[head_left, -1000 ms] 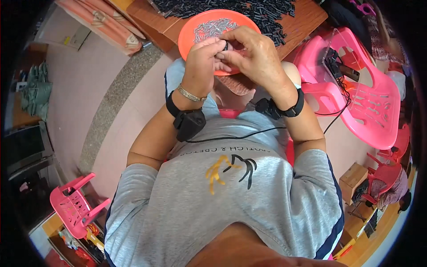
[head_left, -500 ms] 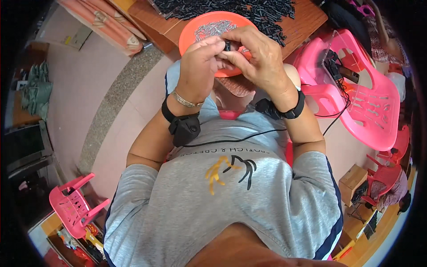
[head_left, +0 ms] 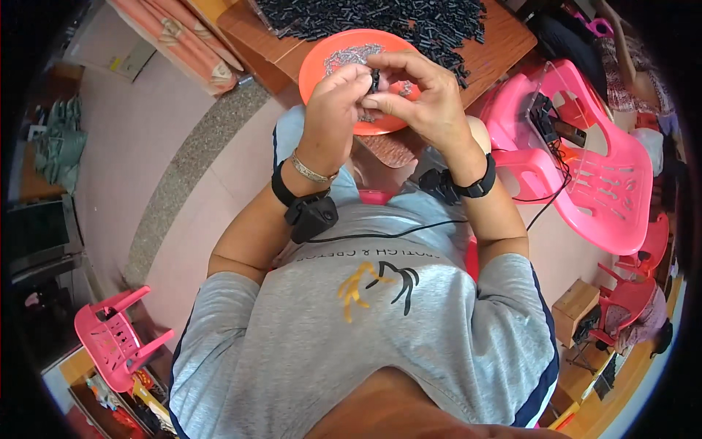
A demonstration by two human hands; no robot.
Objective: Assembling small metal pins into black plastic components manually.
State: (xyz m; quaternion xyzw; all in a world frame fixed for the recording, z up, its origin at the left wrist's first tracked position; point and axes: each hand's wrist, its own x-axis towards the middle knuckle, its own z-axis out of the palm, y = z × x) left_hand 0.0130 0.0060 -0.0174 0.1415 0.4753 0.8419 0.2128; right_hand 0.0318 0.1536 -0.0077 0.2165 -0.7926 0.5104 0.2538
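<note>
The left hand (head_left: 335, 104) and right hand (head_left: 430, 94) together grip a small black part (head_left: 375, 80) above an orange plate (head_left: 313, 67) holding silver pieces (head_left: 351, 55).

hands (head_left: 338, 106) (head_left: 425, 91): 2 | orange plate (head_left: 313, 73): 1 | bracelet (head_left: 311, 170): 1 | black pieces (head_left: 380, 20), silver pieces (head_left: 346, 55): uncountable

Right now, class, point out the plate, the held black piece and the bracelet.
Plate (head_left: 311, 70), head view: bare left side.
Black piece (head_left: 375, 80), head view: visible middle.
Bracelet (head_left: 311, 171), head view: band's middle.
</note>
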